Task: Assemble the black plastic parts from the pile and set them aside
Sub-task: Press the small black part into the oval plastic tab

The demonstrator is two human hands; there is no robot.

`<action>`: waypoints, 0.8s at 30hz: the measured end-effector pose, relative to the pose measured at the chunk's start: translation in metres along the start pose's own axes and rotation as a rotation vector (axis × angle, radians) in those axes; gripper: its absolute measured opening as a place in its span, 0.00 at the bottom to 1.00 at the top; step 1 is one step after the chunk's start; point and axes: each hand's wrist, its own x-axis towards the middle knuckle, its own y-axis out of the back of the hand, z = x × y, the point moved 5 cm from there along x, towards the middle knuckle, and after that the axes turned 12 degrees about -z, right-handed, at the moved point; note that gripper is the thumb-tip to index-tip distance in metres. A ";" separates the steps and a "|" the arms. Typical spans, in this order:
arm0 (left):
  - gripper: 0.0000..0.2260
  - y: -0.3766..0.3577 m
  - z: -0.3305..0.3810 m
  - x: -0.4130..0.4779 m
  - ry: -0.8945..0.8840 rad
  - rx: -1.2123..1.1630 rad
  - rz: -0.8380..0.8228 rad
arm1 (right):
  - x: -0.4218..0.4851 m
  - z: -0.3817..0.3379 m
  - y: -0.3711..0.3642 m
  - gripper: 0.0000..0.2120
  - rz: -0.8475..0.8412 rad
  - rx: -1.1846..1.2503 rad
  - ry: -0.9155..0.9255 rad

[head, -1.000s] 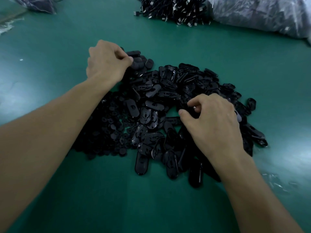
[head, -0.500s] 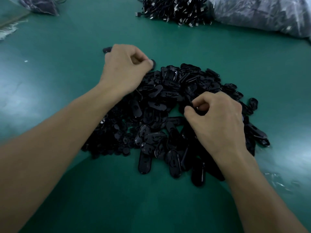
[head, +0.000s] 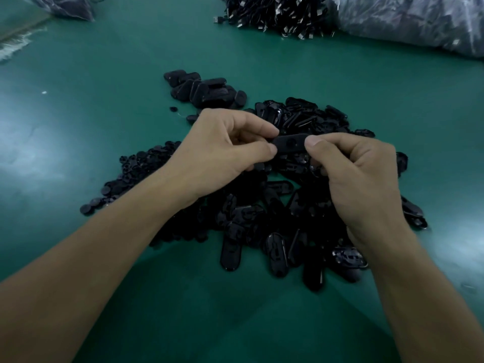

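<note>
Left hand [head: 220, 150] and right hand [head: 358, 179] each pinch one end of an oval black part [head: 289, 143] above the pile [head: 262, 221] on the green surface [head: 104, 100].

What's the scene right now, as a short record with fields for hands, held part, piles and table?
held part: black oval, pinched at both ends
left hand: pinches its left end
right hand: pinches its right end
main pile: black ovals beneath the hands
round pieces: heap left of main pile
set-aside group: ovals beyond left hand
table: green
</note>
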 end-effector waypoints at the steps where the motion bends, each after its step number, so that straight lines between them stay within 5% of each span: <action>1: 0.06 0.000 0.000 -0.001 -0.008 -0.007 -0.008 | 0.000 0.000 -0.001 0.13 -0.015 0.021 0.002; 18: 0.08 -0.001 0.002 -0.004 -0.023 -0.020 -0.098 | -0.002 -0.007 -0.013 0.09 -0.091 0.067 0.099; 24: 0.09 -0.004 0.003 -0.004 -0.075 0.004 -0.165 | -0.006 -0.012 -0.010 0.03 0.018 -0.050 0.177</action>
